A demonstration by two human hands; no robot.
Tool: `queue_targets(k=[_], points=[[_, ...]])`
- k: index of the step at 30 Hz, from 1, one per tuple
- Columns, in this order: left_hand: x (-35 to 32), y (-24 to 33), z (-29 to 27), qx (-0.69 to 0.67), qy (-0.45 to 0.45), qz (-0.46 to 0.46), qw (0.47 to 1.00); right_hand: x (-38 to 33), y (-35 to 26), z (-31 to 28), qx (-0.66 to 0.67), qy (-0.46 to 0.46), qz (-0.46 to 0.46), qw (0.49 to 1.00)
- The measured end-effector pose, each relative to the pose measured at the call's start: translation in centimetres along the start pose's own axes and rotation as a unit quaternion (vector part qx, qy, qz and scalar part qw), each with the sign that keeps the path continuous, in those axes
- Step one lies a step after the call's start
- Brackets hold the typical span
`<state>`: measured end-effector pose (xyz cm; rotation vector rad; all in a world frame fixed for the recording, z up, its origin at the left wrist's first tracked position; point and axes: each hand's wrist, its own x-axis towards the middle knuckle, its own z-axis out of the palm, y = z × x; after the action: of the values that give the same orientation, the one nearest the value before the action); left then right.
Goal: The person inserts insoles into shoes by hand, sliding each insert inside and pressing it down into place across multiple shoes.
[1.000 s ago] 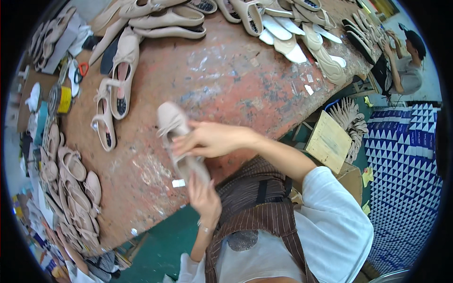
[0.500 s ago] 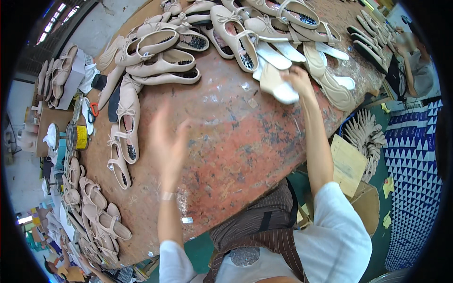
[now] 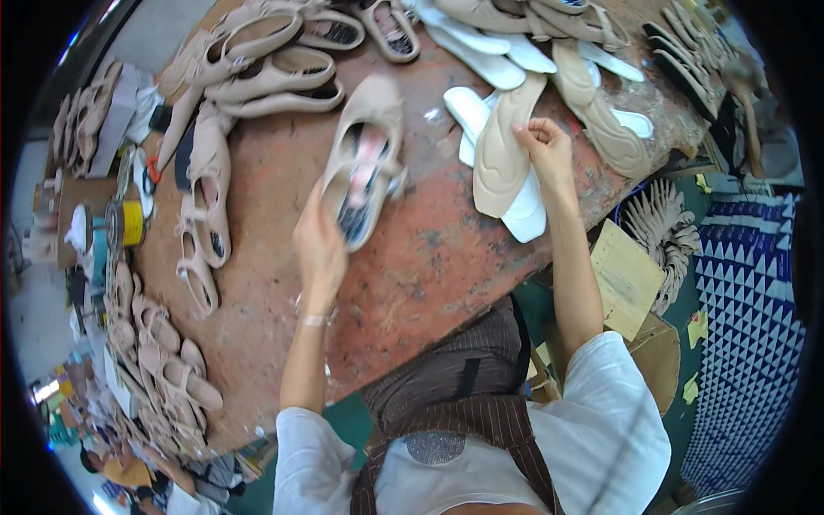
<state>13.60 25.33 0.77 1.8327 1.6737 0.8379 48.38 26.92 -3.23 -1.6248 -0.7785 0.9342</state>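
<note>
My left hand (image 3: 319, 249) is closed around the heel end of a beige strapped flat shoe (image 3: 382, 116), whose toe points away from me. The shoe is slightly blurred and its open top faces up, showing a dark, patterned inside with a pinkish strip. To the right, my right hand (image 3: 545, 148) pinches the edge of a beige cushioned insole (image 3: 502, 159). White insoles (image 3: 525, 219) lie beneath and beside that one. More beige insoles (image 3: 614, 146) rest just right of my right hand.
Beige shoes (image 3: 275, 94) are heaped along the far side of the worn red table (image 3: 403, 300). Others (image 3: 176, 369) line its left edge, near a yellow-labelled tin (image 3: 129, 223). A wooden box (image 3: 627, 279) stands right of the table. At far right sits another person (image 3: 764, 129).
My left hand, empty and blurred before, now has a shoe taken from the far heap. My right hand has drawn a beige insole nearer, with white ones fanned out under it.
</note>
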Motion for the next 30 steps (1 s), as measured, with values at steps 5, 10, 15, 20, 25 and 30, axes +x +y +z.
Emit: queue_targets(k=[5,10,15,20,25,30], points=[[-10.3,-0.5,-7.7,0.319,0.105,-0.051,0.940,-8.9,-3.7,4.1,0.190,-0.191,0.011,0.963],[-8.5,3.0,-0.2,-0.406,0.005,-0.033,0.913,-13.8,-4.6,8.2,0.153,-0.370,-0.036,0.916],[-4.2,4.1,6.5,-0.577,-0.025,-0.212,0.789,-13.5,-7.2,3.2,0.192,-0.209,0.009,0.959],[-0.9,5.2,5.7,-0.321,0.026,-0.220,0.921,-12.3,-10.7,-5.8,0.502,-0.211,-0.154,0.824],[-9.2,2.8,0.8,0.180,0.256,0.030,0.949,-14.6,-9.3,-5.6,0.312,-0.232,-0.069,0.919],[-14.9,-2.6,-3.6,0.210,0.166,-0.156,0.951,-18.0,-7.4,1.6,0.216,-0.239,-0.008,0.947]])
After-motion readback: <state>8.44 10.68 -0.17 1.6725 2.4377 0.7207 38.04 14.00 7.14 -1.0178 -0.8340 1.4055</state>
